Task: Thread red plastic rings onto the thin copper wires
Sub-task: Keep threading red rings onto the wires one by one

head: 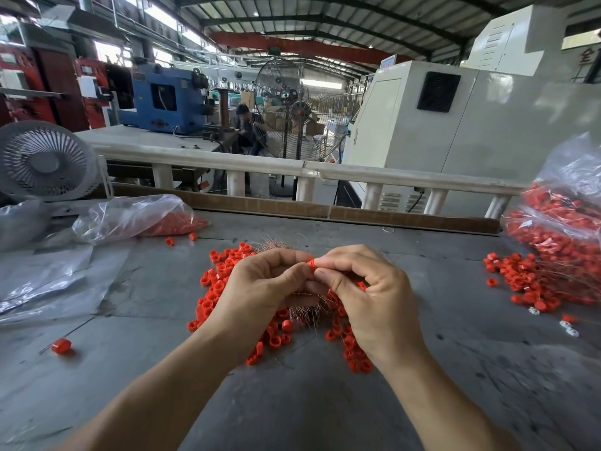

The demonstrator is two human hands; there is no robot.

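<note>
- We see both hands raised together over the middle of the grey table (pixel 325 402), above a loose heap of red rings (pixel 221 281).
- Our right hand (pixel 367 297) pinches one red ring (pixel 310 265) between thumb and forefinger.
- Our left hand (pixel 260 288) meets it, fingers curled; what it holds is hidden.
- A bundle of copper wires (pixel 302 312) lies under the hands.
- A clear bag (pixel 136 216) sits toward the far left edge, and a fuller bag (pixel 559 229) at the right edge.

1. The red ring (pixel 310 264) your fingertips pinch is smooth, slightly glossy plastic.
2. Your copper wires (pixel 300 310) are thin, shiny bare metal.
3. Your table (pixel 325 402) looks like dull, scuffed grey metal.
4. The bags (pixel 136 216) are clear, crinkled, glossy plastic.
</note>
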